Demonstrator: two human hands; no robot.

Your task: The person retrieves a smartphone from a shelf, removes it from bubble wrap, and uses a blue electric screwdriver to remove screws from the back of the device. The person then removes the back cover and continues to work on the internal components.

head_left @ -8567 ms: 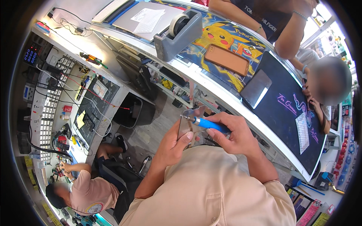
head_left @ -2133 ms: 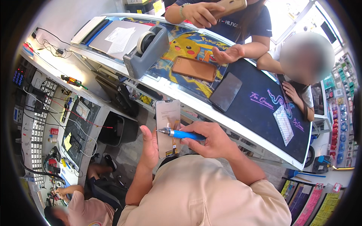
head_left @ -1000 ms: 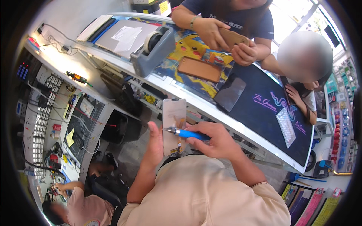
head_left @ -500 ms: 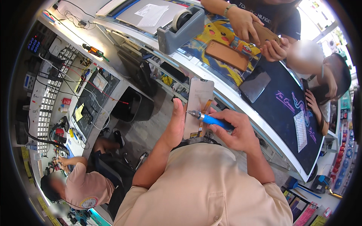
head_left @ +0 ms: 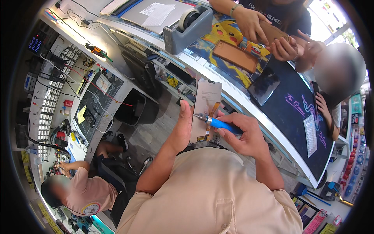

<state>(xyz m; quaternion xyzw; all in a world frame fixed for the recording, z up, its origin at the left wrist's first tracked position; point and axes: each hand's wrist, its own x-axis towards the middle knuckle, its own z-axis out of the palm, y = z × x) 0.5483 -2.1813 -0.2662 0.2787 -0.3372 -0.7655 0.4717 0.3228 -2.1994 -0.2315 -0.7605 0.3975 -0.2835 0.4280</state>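
My left hand [head_left: 181, 128] holds a phone screen panel [head_left: 207, 91] upright, back toward me, with its orange-brown flex cable showing; the thumb lies along the left edge and the other fingers are hidden behind it. My right hand [head_left: 243, 136] grips a blue tool [head_left: 220, 124] with a silver tip, which crosses the lower part of the panel and points at its left edge near my left thumb.
Ahead, a counter [head_left: 241, 93] bears a tape dispenser [head_left: 175, 41], brown phone case [head_left: 235, 56] and dark phone [head_left: 264, 86]. People [head_left: 280, 15] sit behind it, one holding a phone. At left, a co-worker [head_left: 89, 195] works at a bench [head_left: 117, 89] beside a black bin [head_left: 130, 109].
Since a second ago the view has shifted, so my hands, the panel and the tool appear higher and further right. My grip looks unchanged. The person at far right has moved their head and arm.
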